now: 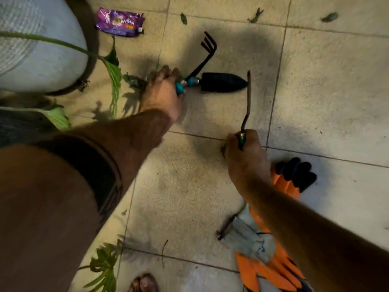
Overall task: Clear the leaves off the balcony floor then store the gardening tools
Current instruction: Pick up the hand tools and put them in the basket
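Observation:
My left hand grips the teal handles of two tools on the tiled floor: a black hand rake pointing up and away, and a black trowel pointing right. My right hand grips the handle of a third thin, dark, bent tool, its tip near the trowel's point. Small leaves lie on the tiles: one near the top, one farther right, one at the top right. Crumpled leaves lie left of my left hand.
A large white pot stands at the upper left with a green plant stem drooping from it. A purple wrapper lies near the top. Orange and grey gloves lie under my right arm. Another plant and my toes are at the bottom.

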### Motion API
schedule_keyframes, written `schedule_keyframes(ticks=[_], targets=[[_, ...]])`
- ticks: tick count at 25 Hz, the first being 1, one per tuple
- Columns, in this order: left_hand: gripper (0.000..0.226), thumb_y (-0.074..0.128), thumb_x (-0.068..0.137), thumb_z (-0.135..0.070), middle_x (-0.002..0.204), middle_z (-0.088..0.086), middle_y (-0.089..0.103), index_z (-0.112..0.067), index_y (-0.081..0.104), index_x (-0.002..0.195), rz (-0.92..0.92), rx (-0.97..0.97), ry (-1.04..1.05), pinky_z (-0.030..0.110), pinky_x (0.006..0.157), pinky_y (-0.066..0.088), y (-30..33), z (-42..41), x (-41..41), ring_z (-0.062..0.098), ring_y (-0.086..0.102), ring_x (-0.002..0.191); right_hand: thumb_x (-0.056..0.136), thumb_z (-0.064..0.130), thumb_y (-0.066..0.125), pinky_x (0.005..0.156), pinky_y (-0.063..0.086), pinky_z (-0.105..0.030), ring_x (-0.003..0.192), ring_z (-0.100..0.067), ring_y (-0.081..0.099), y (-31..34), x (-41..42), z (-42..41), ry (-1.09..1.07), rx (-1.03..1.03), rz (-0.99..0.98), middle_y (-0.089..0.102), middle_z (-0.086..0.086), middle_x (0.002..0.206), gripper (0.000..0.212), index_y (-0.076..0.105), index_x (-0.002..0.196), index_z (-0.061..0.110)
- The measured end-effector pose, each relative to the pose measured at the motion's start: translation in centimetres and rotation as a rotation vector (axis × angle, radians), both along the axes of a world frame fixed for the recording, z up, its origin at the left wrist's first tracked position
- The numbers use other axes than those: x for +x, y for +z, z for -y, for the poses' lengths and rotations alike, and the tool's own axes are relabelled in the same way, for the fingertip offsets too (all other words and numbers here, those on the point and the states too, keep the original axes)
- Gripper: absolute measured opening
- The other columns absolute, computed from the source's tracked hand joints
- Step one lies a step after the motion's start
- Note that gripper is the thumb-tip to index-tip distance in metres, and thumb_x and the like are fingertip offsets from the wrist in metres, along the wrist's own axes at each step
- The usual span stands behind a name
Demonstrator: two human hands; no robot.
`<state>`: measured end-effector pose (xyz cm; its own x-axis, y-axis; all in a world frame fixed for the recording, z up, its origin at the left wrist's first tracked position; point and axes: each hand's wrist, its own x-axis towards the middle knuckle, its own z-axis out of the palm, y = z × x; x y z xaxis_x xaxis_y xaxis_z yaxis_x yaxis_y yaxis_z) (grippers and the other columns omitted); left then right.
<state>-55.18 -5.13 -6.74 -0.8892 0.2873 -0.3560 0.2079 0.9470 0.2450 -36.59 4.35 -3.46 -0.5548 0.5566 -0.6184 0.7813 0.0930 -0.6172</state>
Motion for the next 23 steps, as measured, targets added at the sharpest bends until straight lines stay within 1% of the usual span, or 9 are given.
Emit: schedule_keyframes(ticks=[2,4,7,12,15,17,20,21,23], targets=[[0.057,0.054,0.102,-0.028,0.163,0.003,0.027,-0.027,0.034,0.156,0.000,-0.109,-0.074,0.043,0.123,0.022,-0.4,-0.2,-0.3,0.029,0.022,0.151,0.107,0.045,0.039,0.085,0.056,-0.056,0.093,-0.032,0.067,0.0,0.3,0.2,0.032,0.026,0.007,0.066,-0.006,0.096,0.027,0.050,0.120,0.024],[0.055,0.056,0.100,-0.024,0.153,0.011,0.037,-0.028,0.038,0.151,-0.025,-0.211,-0.118,0.050,0.114,0.036,-0.2,-0.1,-0.2,0.036,0.036,0.139,0.107,0.044,0.039,0.086,0.055,-0.058,0.095,-0.034,0.066,0.0,0.3,0.3,0.026,-0.015,0.008,0.066,-0.007,0.099,0.026,0.049,0.120,0.025],[0.047,0.057,0.099,-0.019,0.141,0.012,0.043,-0.029,0.044,0.144,0.025,-0.255,-0.090,0.053,0.103,0.047,0.1,0.2,1.4,0.036,0.049,0.125,0.107,0.041,0.042,0.076,0.057,-0.046,0.084,-0.027,0.063,0.8,0.1,0.3,-0.046,-0.135,-0.025,0.063,-0.005,0.094,0.022,0.052,0.116,0.023],[0.037,0.054,0.102,-0.032,0.127,0.005,0.059,-0.031,0.051,0.138,0.127,0.078,0.137,0.048,0.095,0.054,2.4,1.3,4.6,0.026,0.059,0.115,0.107,0.036,0.047,0.056,0.041,-0.025,0.075,-0.009,0.054,3.5,-0.8,-1.3,-0.152,-0.222,-0.047,0.057,0.004,0.090,0.016,0.050,0.114,0.022],[0.038,0.053,0.102,-0.034,0.124,0.002,0.061,-0.028,0.050,0.139,0.130,0.268,0.206,0.043,0.093,0.056,6.0,0.7,6.3,0.020,0.059,0.112,0.106,0.031,0.052,0.048,0.049,-0.019,0.072,-0.011,0.059,6.5,-1.6,-2.9,-0.298,-0.314,-0.089,0.065,-0.003,0.096,0.014,0.055,0.113,0.020],[0.040,0.054,0.102,-0.036,0.127,0.002,0.060,-0.025,0.049,0.140,0.124,0.363,0.253,0.041,0.095,0.055,8.6,0.0,7.0,0.018,0.058,0.114,0.105,0.032,0.054,0.049,0.052,-0.021,0.069,-0.013,0.059,8.9,-2.4,-3.9,-0.346,-0.335,-0.091,0.066,-0.004,0.096,0.016,0.057,0.114,0.019],[0.037,0.055,0.101,-0.039,0.120,-0.001,0.061,-0.025,0.050,0.135,0.154,0.463,0.310,0.039,0.091,0.055,11.7,-1.3,7.7,0.016,0.059,0.109,0.104,0.037,0.054,0.064,0.061,-0.035,0.067,-0.012,0.057,11.8,-3.7,-5.2,-0.381,-0.318,-0.094,0.063,-0.003,0.095,0.021,0.056,0.115,0.019],[0.037,0.055,0.100,-0.041,0.117,-0.001,0.062,-0.025,0.049,0.133,0.166,0.483,0.313,0.037,0.087,0.055,12.6,-1.7,8.0,0.016,0.060,0.107,0.104,0.037,0.054,0.066,0.062,-0.037,0.067,-0.012,0.056,12.8,-4.1,-5.5,-0.392,-0.320,-0.109,0.062,-0.002,0.093,0.020,0.056,0.115,0.020],[0.038,0.055,0.100,-0.044,0.110,0.000,0.063,-0.023,0.049,0.131,0.191,0.510,0.317,0.031,0.076,0.050,14.7,-2.6,8.4,0.016,0.061,0.100,0.105,0.035,0.053,0.059,0.059,-0.030,0.067,-0.011,0.057,14.7,-4.5,-5.7,-0.401,-0.301,-0.145,0.060,-0.001,0.092,0.020,0.056,0.116,0.019]])
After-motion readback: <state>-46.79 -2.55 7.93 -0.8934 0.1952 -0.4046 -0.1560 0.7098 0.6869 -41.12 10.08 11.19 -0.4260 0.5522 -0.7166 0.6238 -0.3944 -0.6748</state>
